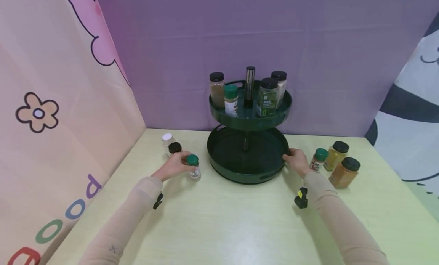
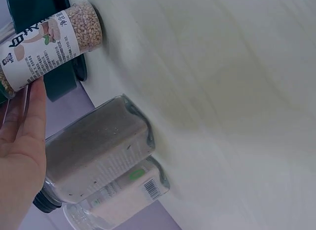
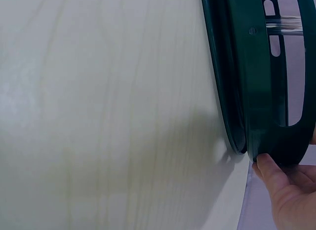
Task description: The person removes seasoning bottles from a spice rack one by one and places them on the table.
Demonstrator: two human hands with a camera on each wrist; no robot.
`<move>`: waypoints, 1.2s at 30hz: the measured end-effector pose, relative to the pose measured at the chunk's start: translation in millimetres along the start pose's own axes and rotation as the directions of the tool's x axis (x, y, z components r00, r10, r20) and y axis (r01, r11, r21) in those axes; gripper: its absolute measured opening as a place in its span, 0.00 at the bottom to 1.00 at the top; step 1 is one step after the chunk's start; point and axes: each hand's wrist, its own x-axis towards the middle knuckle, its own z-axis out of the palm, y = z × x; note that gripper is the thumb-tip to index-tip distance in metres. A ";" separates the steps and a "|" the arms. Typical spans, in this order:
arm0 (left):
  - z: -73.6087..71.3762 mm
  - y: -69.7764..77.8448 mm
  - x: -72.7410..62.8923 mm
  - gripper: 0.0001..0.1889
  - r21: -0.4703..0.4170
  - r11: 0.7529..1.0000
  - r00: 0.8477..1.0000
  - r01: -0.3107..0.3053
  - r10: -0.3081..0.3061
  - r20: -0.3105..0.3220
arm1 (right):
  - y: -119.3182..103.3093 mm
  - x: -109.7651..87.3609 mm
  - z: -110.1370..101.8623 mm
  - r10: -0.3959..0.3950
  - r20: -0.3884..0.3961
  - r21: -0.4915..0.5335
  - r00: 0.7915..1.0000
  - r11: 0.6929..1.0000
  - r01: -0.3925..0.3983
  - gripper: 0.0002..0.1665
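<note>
My left hand grips a small spice jar with a green cap, close over the table. In the left wrist view this jar shows a white printed label and pale granules inside. On the right, my right hand pinches the rim of the lower tray of a dark green two-tier spice rack. The right wrist view shows the hand with fingertips on the tray's outer wall. Beside my left hand stand a black-capped jar and a white-capped jar.
The upper tray bears several spice jars around a metal post. Right of my right hand stand a green-capped jar, a yellow jar and an orange jar. A purple cloth hangs behind the table.
</note>
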 end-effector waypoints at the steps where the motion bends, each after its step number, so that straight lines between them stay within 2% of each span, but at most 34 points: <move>1: 0.4 -0.7 -0.1 0.23 0.000 1.000 1.000 0.002 -0.002 0.000 | -0.3 -0.1 0.0 0.000 0.000 -0.001 1.000 1.000 0.000 0.29; 4: 1.3 -2.1 -1.2 0.24 -0.003 1.000 1.000 -0.016 0.016 -0.001 | -1.0 -0.3 -0.1 0.004 0.003 0.000 1.000 1.000 -0.004 0.29; 9: -1.9 20.0 -14.6 0.23 -0.021 1.000 1.000 -0.021 0.021 0.009 | -2.3 -1.0 -0.4 0.015 0.011 0.005 1.000 1.000 -0.015 0.29; 11: -1.7 20.4 -15.7 0.23 -0.031 0.999 1.000 -0.012 0.012 0.010 | -2.7 -1.5 -0.5 0.016 0.012 0.005 1.000 1.000 -0.016 0.29; 16: 2.4 -5.8 -3.9 0.25 -0.048 0.999 1.000 -0.010 0.011 0.006 | -3.3 -1.4 -0.6 0.028 0.023 0.009 0.999 1.000 -0.028 0.30; 17: 2.5 -7.2 -3.0 0.25 -0.047 0.999 1.000 -0.014 0.014 0.005 | -3.4 -1.2 -0.6 0.032 0.026 0.007 0.999 0.999 -0.032 0.30; 24: 3.2 -8.0 -2.6 0.25 -0.061 0.998 1.000 -0.019 0.020 0.003 | -2.6 -0.7 -0.5 0.053 0.044 0.003 0.998 0.999 -0.053 0.30; 36: 3.1 -3.8 -5.5 0.25 -0.048 0.998 0.999 -0.028 0.029 0.014 | -2.7 -2.1 -0.7 0.041 0.041 0.014 0.998 0.999 -0.041 0.30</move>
